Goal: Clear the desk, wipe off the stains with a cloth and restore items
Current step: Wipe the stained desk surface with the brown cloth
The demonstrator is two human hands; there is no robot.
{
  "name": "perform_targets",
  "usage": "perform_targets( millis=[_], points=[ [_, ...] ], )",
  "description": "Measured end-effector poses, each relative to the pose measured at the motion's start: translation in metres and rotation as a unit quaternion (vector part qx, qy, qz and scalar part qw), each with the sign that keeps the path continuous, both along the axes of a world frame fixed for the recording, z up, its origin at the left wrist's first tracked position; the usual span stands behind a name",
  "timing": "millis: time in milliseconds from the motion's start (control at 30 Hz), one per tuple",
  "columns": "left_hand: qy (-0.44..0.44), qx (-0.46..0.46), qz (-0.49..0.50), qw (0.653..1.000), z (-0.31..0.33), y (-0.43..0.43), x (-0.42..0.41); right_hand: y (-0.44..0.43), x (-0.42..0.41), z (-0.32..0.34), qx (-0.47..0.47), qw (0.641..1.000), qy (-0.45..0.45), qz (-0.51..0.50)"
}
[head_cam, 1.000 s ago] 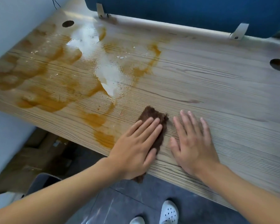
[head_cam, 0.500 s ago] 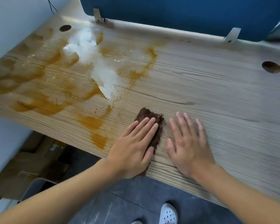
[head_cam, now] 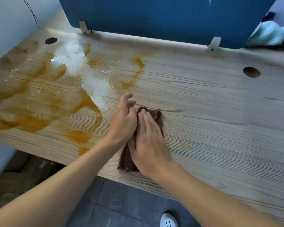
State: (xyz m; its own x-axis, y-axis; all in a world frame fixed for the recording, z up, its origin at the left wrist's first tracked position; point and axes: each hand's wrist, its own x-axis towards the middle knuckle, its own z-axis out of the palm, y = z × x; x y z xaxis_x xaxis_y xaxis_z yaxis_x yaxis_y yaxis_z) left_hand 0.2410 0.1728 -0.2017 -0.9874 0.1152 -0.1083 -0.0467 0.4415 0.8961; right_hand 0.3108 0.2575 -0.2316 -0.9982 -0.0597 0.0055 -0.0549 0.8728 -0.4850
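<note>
At the near edge of a wood-grain desk (head_cam: 211,120), seen from beside the person working there:

- Brown cloth (head_cam: 158,117): folded into a long strip and lying flat on the desk, its near end close to the front edge. It sits just right of the stained area, on bare wood.
- Right hand (head_cam: 147,136): laid palm-down on the cloth with the fingers straight and together, pressing it to the surface.
- Left hand (head_cam: 123,123): at the cloth's left edge and touching the right hand. Its fingers are loosely spread, raised and blurred, and grip nothing that I can see.
- Orange-brown stains (head_cam: 31,118): broad smears and pools over the left half of the desk, one streak running to the front edge.
- Wet sheen (head_cam: 95,89): a pale glossy patch among the stains.
- Two round cable holes: one far left (head_cam: 51,40), one far right (head_cam: 251,72).
- Blue divider panel (head_cam: 154,17): upright along the back edge, held by two pale brackets (head_cam: 214,44).
- Pale bundled fabric (head_cam: 268,35): beyond the panel's right corner.
- Cardboard boxes (head_cam: 23,169): under the desk on the left, with a small pale label too blurred to read.
- White perforated shoe (head_cam: 168,221): on dark floor tiles (head_cam: 121,202).
</note>
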Motion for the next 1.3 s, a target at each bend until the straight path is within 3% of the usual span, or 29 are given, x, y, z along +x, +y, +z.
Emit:
perform_targets(
  millis=[100, 300, 433, 533, 600, 667, 767, 867, 1000, 1167, 1300],
  points=[
    [0.019, -0.121, -0.032, 0.992, 0.004, 0.006, -0.018, -0.015, -0.007, -0.014, 0.151, 0.987, -0.036, 0.046],
    [0.058, -0.245, -0.173, 0.952, 0.003, 0.032, -0.041, 0.041, -0.052, -0.022, 0.219, 0.975, -0.027, 0.009],
    [0.022, -0.345, -0.268, 0.899, 0.004, 0.053, -0.052, 0.126, -0.099, -0.026, 0.205, 0.969, -0.049, -0.132],
    [0.037, -0.434, -0.307, 0.846, 0.006, 0.064, -0.069, 0.180, -0.122, -0.021, 0.199, 0.936, -0.116, -0.264],
    [0.020, -0.457, -0.316, 0.831, 0.009, 0.073, -0.083, 0.178, -0.135, -0.023, 0.188, 0.919, -0.132, -0.321],
    [0.009, -0.454, -0.309, 0.836, 0.016, 0.089, -0.095, 0.155, -0.147, -0.025, 0.190, 0.938, -0.103, -0.271],
    [0.032, -0.429, -0.256, 0.865, 0.022, 0.116, -0.108, 0.145, -0.160, -0.024, 0.213, 0.976, -0.021, -0.048],
    [0.052, -0.448, -0.290, 0.844, 0.015, 0.136, -0.117, 0.180, -0.189, -0.021, 0.208, 0.978, -0.019, 0.003],
    [0.044, -0.512, -0.350, 0.783, 0.009, 0.156, -0.122, 0.228, -0.197, -0.024, 0.181, 0.979, -0.034, -0.087],
    [0.012, -0.527, -0.359, 0.770, 0.012, 0.160, -0.126, 0.290, -0.132, -0.021, 0.200, 0.961, -0.074, -0.179],
    [0.020, -0.538, -0.360, 0.762, 0.011, 0.155, -0.127, 0.334, -0.074, -0.024, 0.207, 0.903, -0.108, -0.360]
  ],
)
